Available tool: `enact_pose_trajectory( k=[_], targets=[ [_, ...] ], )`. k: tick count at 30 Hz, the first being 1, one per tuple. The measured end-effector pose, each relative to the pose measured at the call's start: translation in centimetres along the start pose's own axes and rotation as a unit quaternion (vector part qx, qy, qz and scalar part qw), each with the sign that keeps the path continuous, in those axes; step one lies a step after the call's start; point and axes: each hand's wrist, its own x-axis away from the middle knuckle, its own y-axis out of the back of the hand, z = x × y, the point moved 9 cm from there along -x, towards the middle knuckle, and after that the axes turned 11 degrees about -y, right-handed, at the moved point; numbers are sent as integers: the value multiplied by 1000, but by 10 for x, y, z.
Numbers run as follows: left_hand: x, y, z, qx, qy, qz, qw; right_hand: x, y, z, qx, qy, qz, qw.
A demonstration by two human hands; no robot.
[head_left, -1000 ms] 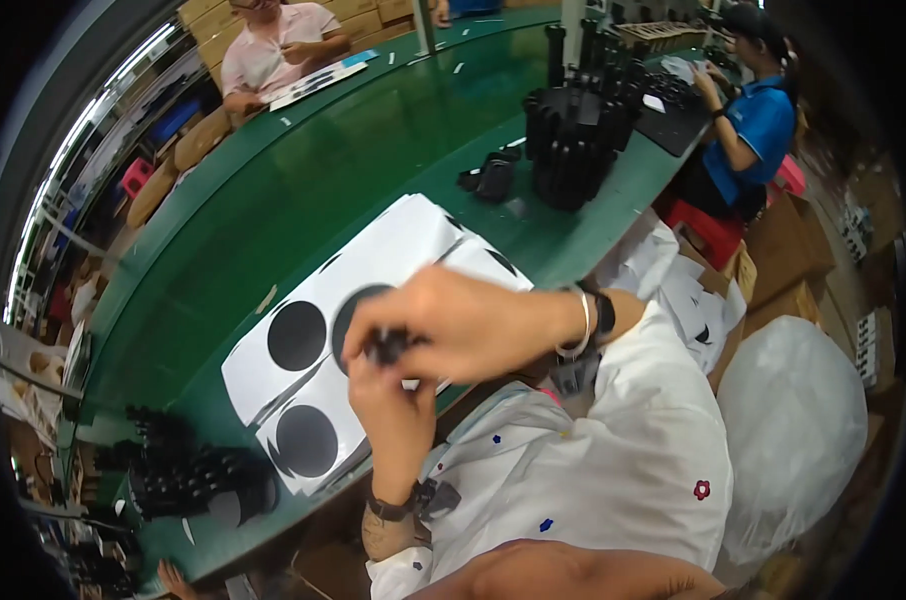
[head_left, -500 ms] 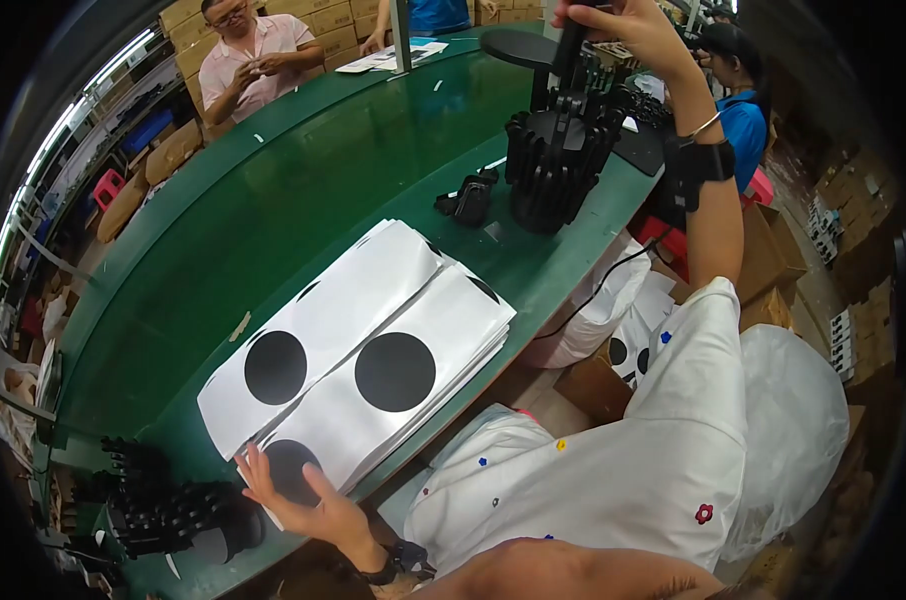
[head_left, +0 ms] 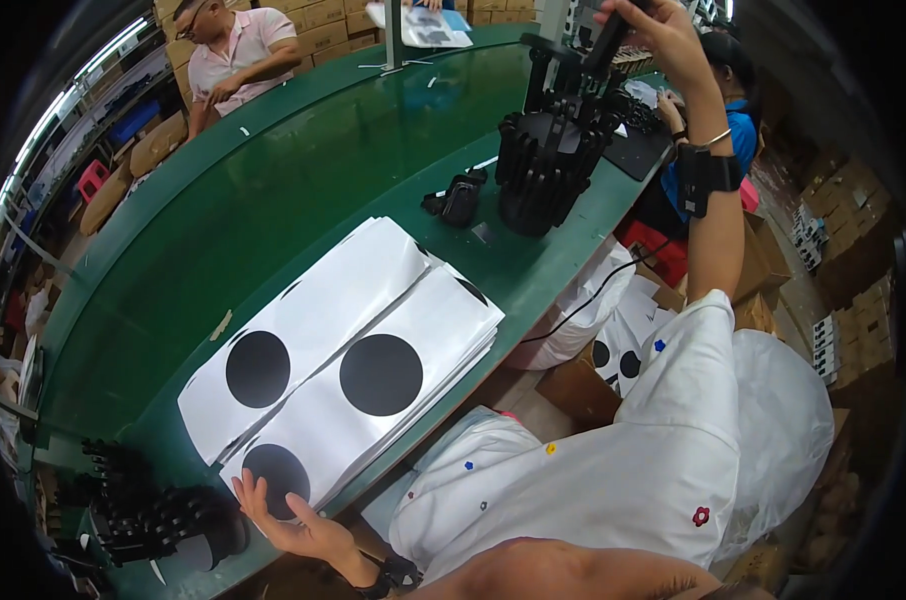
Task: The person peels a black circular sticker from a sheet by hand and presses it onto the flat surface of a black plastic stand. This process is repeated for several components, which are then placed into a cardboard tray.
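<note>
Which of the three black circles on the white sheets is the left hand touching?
The left hand touches the nearest black circle, at the stack's lower corner; the other two circles lie farther up, untouched.

1. There is one view only — a wide fisheye worn on the person's head, looking steeply down and forward over the white-shirted chest and shoulder.
2. It sits close to the body: the left hand [head_left: 298, 525] lies near the lower edge, the right hand [head_left: 663, 35] is raised far out to the upper right, near the rim.
3. Between the two hands the green table [head_left: 273, 190] fills the middle, running away from the wearer — its straight edges bend toward the dark round border.
4. No second view shares the scene.
</note>
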Motion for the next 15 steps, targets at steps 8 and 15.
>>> enact_pose_trajectory(
  k=[8,15],
  targets=[
    [2,7,2,12,11,-24,1000,-29,-17,-20,134,-94,-39,986],
    [6,21,3,-8,12,-37,999,-29,-44,-36,284,-105,-111,946]
  ],
)
